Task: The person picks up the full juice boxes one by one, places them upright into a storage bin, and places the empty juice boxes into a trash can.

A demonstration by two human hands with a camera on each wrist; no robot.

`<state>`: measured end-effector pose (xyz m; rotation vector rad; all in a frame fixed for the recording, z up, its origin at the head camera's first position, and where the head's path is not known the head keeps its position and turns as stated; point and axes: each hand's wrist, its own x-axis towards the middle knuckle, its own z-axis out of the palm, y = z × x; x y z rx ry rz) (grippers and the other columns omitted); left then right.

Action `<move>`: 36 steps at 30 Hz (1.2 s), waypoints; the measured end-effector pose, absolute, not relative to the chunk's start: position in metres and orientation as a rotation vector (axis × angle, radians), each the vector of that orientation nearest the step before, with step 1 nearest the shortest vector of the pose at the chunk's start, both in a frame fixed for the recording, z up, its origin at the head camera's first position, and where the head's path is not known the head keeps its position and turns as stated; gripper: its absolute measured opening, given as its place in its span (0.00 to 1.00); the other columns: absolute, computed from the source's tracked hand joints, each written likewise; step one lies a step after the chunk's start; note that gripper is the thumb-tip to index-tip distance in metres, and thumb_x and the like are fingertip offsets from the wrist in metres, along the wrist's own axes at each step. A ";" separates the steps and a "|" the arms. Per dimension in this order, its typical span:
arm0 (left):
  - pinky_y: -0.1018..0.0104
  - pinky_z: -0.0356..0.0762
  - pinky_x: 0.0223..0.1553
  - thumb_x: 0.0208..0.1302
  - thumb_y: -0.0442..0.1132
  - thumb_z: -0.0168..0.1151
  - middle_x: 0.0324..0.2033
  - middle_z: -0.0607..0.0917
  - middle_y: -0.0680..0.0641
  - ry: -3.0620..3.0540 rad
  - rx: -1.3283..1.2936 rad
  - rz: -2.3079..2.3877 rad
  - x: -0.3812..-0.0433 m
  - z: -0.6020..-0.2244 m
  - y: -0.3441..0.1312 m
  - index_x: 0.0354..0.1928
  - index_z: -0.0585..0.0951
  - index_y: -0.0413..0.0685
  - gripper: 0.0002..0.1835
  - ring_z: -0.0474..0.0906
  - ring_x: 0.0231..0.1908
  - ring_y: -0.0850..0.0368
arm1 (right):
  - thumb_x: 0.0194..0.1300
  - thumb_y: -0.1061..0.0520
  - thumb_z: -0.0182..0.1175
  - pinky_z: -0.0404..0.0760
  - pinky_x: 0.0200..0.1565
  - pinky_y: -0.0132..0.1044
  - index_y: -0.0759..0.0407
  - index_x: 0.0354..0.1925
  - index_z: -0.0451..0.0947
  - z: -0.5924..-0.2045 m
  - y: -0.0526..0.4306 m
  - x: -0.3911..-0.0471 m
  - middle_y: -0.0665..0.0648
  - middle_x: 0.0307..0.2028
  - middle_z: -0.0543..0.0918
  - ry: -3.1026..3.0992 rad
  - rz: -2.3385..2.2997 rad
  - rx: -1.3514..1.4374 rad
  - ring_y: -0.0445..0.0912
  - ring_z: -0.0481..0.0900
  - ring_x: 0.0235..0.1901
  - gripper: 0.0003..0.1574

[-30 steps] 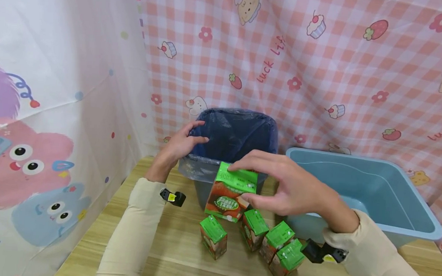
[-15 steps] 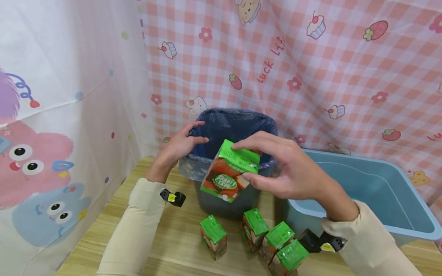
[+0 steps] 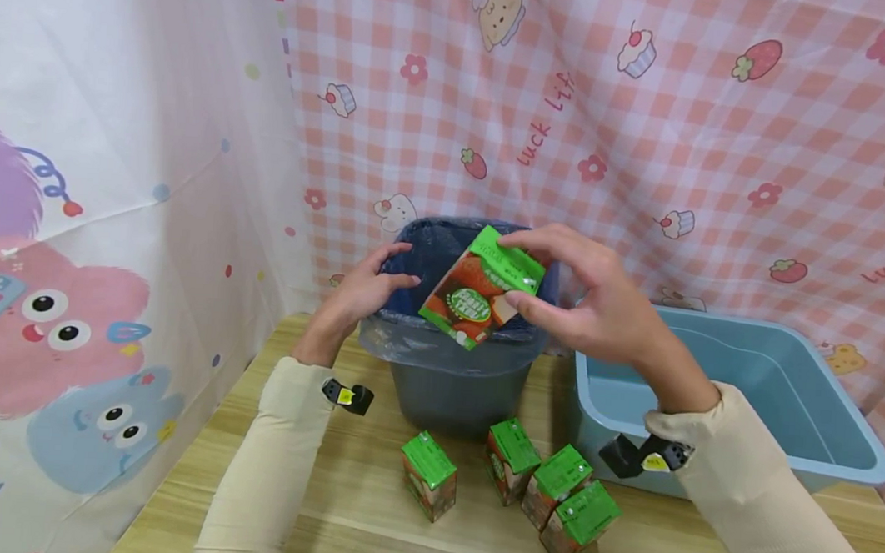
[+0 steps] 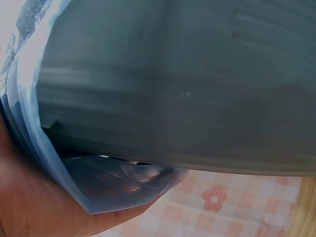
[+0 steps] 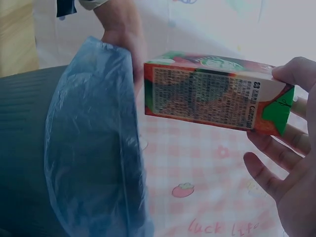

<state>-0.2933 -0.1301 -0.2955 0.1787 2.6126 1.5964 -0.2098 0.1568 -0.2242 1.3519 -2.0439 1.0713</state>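
My right hand [image 3: 599, 301] pinches a green and brown-red juice box [image 3: 475, 291] near its green top, thumb on one side and fingers on the other. The box is tilted and held over the opening of a grey trash bin [image 3: 459, 394]. In the right wrist view, printed text covers the side of the juice box [image 5: 202, 96]. My left hand [image 3: 362, 297] grips the bin's left rim, over the blue bag [image 3: 424, 342] lining it. The left wrist view shows the hand [image 4: 39, 202] against the bag's folded edge, its fingertips hidden.
Several similar juice boxes stand on the wooden table in front of the bin, one [image 3: 429, 476] apart from a group [image 3: 558, 475] on the right. A blue plastic tub [image 3: 710, 324] stands right of the bin. Patterned cloths hang behind and at the left.
My right hand has raised the juice box from in front of the bin to over its opening, tilting it more. The left hand keeps its place on the rim.
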 end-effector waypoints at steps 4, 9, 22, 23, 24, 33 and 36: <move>0.42 0.55 0.71 0.69 0.48 0.59 0.77 0.55 0.48 2.615 0.181 1.595 -0.293 -0.296 -0.130 0.74 0.64 0.60 0.32 0.58 0.72 0.43 | 0.55 0.69 0.69 0.76 0.43 0.30 0.61 0.60 0.76 -0.228 0.160 -0.218 0.55 0.49 0.82 -2.065 1.075 1.254 0.44 0.77 0.40 0.33; 0.43 0.55 0.71 0.68 0.48 0.60 0.77 0.55 0.49 2.610 0.172 1.590 -0.294 -0.297 -0.130 0.74 0.64 0.61 0.33 0.58 0.72 0.44 | 0.57 0.66 0.69 0.76 0.45 0.29 0.62 0.60 0.75 -0.233 0.162 -0.227 0.56 0.49 0.82 -2.117 1.038 1.135 0.45 0.77 0.43 0.32; 0.43 0.54 0.71 0.69 0.48 0.60 0.76 0.56 0.49 2.619 0.164 1.586 -0.293 -0.293 -0.130 0.73 0.64 0.61 0.32 0.57 0.73 0.45 | 0.61 0.60 0.68 0.77 0.46 0.44 0.59 0.59 0.76 -0.255 0.155 -0.255 0.56 0.53 0.81 -2.224 1.084 1.027 0.45 0.76 0.44 0.27; 0.44 0.55 0.71 0.68 0.48 0.60 0.76 0.56 0.49 2.617 0.162 1.590 -0.294 -0.294 -0.130 0.73 0.64 0.61 0.32 0.57 0.73 0.46 | 0.62 0.60 0.68 0.77 0.46 0.46 0.59 0.59 0.76 -0.256 0.154 -0.256 0.56 0.54 0.81 -2.241 1.093 1.020 0.46 0.75 0.44 0.27; 0.45 0.55 0.71 0.68 0.48 0.60 0.76 0.56 0.49 2.615 0.162 1.594 -0.294 -0.294 -0.130 0.73 0.64 0.61 0.33 0.57 0.73 0.46 | 0.62 0.59 0.68 0.77 0.46 0.47 0.58 0.60 0.76 -0.258 0.153 -0.258 0.56 0.54 0.80 -2.259 1.099 1.012 0.46 0.75 0.44 0.27; 0.46 0.57 0.70 0.67 0.48 0.61 0.76 0.56 0.50 2.608 0.178 1.611 -0.296 -0.296 -0.130 0.73 0.64 0.59 0.33 0.57 0.72 0.46 | 0.64 0.54 0.67 0.75 0.47 0.45 0.55 0.61 0.76 -0.271 0.144 -0.264 0.55 0.53 0.80 -2.357 1.067 0.974 0.47 0.75 0.45 0.28; 0.45 0.56 0.71 0.68 0.48 0.60 0.76 0.56 0.50 2.606 0.183 1.613 -0.296 -0.296 -0.130 0.74 0.64 0.59 0.33 0.57 0.72 0.46 | 0.64 0.54 0.67 0.75 0.47 0.44 0.56 0.61 0.76 -0.274 0.142 -0.265 0.55 0.52 0.81 -2.360 1.061 0.978 0.47 0.75 0.45 0.27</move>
